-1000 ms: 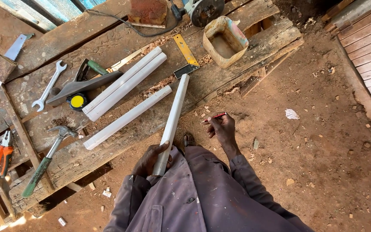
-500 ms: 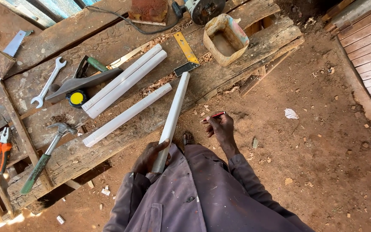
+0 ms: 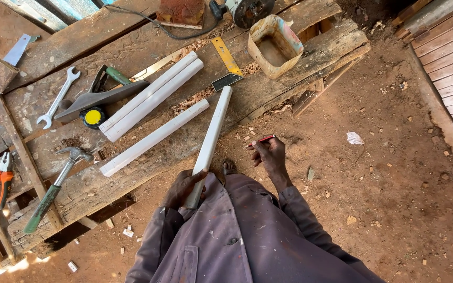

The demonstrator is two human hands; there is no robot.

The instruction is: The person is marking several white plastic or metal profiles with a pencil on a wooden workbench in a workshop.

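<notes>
While the left hand (image 3: 184, 186) grips a white strip (image 3: 209, 144), hiding its lower end, right hand (image 3: 269, 155) fingers pinch a red pencil (image 3: 265, 139); table (image 3: 132, 52) edges are cropped.

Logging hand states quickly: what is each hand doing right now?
Left hand: closed around the near end of the white wooden strip.
Right hand: closed on a red pencil, over the dirt floor.

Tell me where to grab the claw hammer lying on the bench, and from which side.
Grip the claw hammer on its green handle, near the lower end. Come from above: it lies flat on the wooden bench, head toward the planks, with the handle clear of other tools.
</notes>
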